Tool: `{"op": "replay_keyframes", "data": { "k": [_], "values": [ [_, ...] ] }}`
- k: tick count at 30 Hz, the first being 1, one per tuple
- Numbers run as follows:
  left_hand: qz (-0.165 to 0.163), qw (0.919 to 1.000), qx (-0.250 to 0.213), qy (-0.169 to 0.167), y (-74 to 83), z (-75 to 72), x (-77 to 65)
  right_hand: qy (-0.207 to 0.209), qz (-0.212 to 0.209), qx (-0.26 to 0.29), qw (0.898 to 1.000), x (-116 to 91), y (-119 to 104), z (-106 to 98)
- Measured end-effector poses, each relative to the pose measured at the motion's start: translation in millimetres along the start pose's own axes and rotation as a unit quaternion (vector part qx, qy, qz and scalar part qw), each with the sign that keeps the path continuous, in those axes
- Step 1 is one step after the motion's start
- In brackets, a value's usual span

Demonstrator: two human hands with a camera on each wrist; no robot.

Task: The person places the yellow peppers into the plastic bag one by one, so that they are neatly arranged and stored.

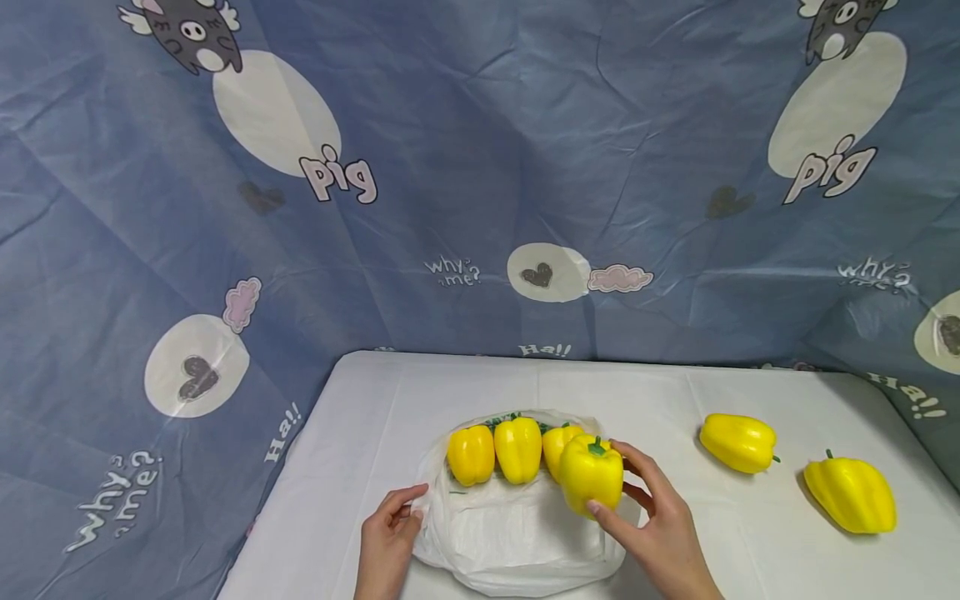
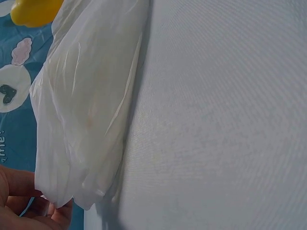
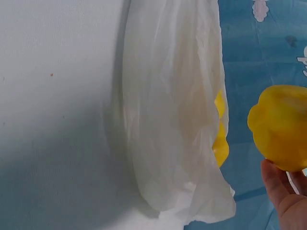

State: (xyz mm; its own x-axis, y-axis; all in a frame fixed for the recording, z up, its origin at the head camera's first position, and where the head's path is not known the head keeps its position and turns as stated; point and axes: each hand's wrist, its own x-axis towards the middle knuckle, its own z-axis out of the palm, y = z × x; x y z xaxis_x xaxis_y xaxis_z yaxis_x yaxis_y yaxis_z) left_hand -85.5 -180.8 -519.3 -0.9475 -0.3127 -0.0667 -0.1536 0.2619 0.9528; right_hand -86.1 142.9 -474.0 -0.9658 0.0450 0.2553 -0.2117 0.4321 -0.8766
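Note:
A white plastic bag (image 1: 495,575) lies with its mouth spread wide on the table, and a row of yellow bell peppers (image 1: 517,450) sits inside along its far side. My left hand (image 1: 390,533) pinches the bag's left rim between thumb and fingers; the left wrist view shows that hand (image 2: 33,203) at the bag's edge. Over the bag's right part, my right hand (image 1: 660,521) grips another yellow bell pepper (image 1: 592,477), its green stem up. In the right wrist view this held pepper (image 3: 283,127) is apart from the bag (image 3: 172,120).
Two more yellow bell peppers lie on the table to the right, one pepper (image 1: 741,443) farther back and one pepper (image 1: 851,495) nearer the right edge. A white cloth covers the table (image 1: 337,467). Blue printed fabric (image 1: 465,167) hangs behind and at the sides.

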Motion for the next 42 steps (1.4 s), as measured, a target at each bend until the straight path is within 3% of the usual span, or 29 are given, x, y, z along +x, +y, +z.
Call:
{"op": "replay_keyframes", "data": {
  "k": [19, 42],
  "values": [
    [0.002, 1.0000, -0.003, 0.001, -0.2, -0.4, -0.4, -0.062, -0.044, 0.048, 0.996, -3, 1, 17],
    [0.010, 0.9999, -0.009, 0.003, 3.6, -0.8, -1.9, -0.134, -0.019, 0.081, 0.987, -4, 1, 38]
  ]
}}
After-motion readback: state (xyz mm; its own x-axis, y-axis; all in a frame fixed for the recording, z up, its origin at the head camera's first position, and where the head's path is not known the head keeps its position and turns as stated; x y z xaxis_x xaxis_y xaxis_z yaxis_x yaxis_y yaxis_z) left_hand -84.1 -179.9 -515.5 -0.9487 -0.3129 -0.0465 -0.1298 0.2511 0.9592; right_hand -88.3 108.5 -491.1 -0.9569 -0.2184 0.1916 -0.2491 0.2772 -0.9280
